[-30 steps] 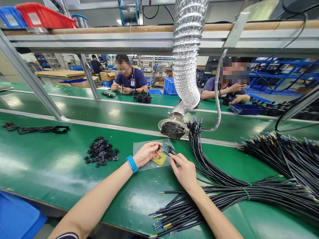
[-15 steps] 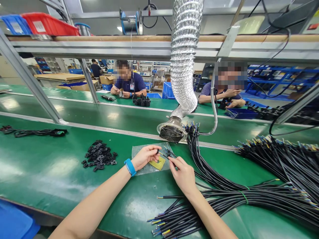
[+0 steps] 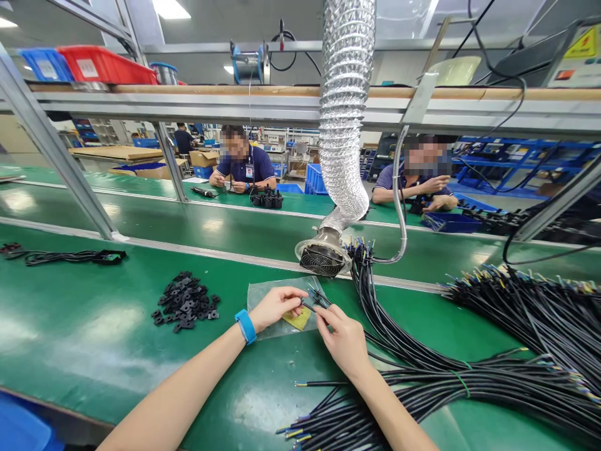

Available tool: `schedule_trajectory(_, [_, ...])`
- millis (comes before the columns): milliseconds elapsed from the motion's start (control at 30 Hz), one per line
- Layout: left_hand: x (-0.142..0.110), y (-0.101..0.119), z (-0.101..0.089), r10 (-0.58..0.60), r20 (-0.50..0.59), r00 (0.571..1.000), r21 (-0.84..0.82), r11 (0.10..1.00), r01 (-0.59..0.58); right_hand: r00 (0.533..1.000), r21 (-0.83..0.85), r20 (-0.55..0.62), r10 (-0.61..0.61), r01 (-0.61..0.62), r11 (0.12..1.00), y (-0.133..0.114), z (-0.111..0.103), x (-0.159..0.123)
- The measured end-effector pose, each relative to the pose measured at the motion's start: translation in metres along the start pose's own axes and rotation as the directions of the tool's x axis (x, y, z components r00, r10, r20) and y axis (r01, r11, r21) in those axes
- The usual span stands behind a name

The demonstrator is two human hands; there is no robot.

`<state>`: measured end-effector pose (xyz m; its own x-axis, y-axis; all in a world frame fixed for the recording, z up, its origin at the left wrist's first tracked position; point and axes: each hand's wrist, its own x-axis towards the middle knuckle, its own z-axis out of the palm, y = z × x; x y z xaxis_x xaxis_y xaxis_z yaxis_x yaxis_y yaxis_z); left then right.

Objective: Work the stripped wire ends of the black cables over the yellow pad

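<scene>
My left hand (image 3: 278,309), a blue band on its wrist, pinches a small black plastic part at the end of a black cable (image 3: 308,307). My right hand (image 3: 346,344) grips that cable between thumb and fingers, just behind its end. Whether the part sits around the wires or only against them is too small to tell. Beneath the hands lie a clear plastic bag (image 3: 259,295) and a yellow sponge (image 3: 295,319). More cable ends with thin wires reach in behind my right fingers. A pile of small black parts (image 3: 185,302) lies to the left.
A fume-extraction fan (image 3: 323,258) hangs from a silver duct (image 3: 346,106) beyond my hands. Bundled black cables (image 3: 413,369) cover the right side, with another stack (image 3: 526,307) behind. A coiled cord (image 3: 70,257) lies far left. Two co-workers sit across the bench (image 3: 126,376).
The camera view has tilted up. The black part in my left hand has come closer to my right fingers along the cable, and the yellow wire between them no longer shows.
</scene>
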<state>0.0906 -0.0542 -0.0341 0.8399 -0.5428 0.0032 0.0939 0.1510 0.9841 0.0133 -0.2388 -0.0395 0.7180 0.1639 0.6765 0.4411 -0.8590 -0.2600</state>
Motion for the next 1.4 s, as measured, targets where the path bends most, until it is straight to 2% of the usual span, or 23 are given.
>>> schedule_trajectory(100, [-0.002,0.001,0.003,0.054,0.011,0.998,0.124,0.991,-0.055,1.000,-0.021,0.028,0.005,-0.005,1.000,0.000,0.000,0.001])
schedule_trajectory(333, [-0.008,0.005,0.013,0.118,0.063,0.991,0.265,0.956,-0.130,0.998,-0.067,0.058,-0.038,0.042,0.997,0.001,-0.002,-0.001])
schedule_trajectory(500, [-0.012,0.006,0.019,0.203,0.093,0.975,0.383,0.897,-0.223,0.993,0.120,0.098,0.062,-0.074,0.990,0.001,-0.002,-0.003])
schedule_trajectory(633, [-0.015,0.008,0.024,0.285,0.165,0.944,0.501,0.801,-0.330,0.979,0.286,0.165,0.123,-0.167,0.943,0.003,-0.001,-0.002])
schedule_trajectory(767, [-0.018,0.008,0.029,0.335,0.192,0.923,0.561,0.734,-0.383,0.949,0.369,0.250,0.191,-0.276,0.888,0.005,0.001,-0.002])
schedule_trajectory(900, [-0.017,0.004,0.032,0.306,0.129,0.943,0.520,0.789,-0.327,0.938,0.408,0.263,0.224,-0.319,0.855,0.005,0.003,-0.001])
schedule_trajectory(1033, [-0.013,0.005,0.030,0.254,-0.002,0.967,0.305,0.921,-0.241,0.967,0.394,0.120,0.226,-0.255,0.883,0.002,0.001,0.002])
schedule_trajectory(1100, [-0.011,0.007,0.028,0.158,-0.090,0.983,0.157,0.977,-0.142,0.978,0.368,0.044,0.202,-0.204,0.907,0.000,0.000,0.003])
schedule_trajectory(1167, [-0.010,0.010,0.027,0.021,-0.133,0.991,0.029,0.999,-0.017,0.987,0.335,-0.006,0.161,-0.150,0.930,-0.002,-0.001,0.002])
schedule_trajectory(1267, [-0.011,0.012,0.028,-0.113,-0.091,0.989,-0.055,0.993,0.109,0.995,0.270,-0.032,0.092,-0.080,0.960,-0.003,-0.003,0.002])
schedule_trajectory(1400, [-0.013,0.011,0.032,-0.139,-0.058,0.989,-0.073,0.988,0.134,0.999,0.201,-0.015,0.048,-0.044,0.979,-0.004,-0.004,0.002])
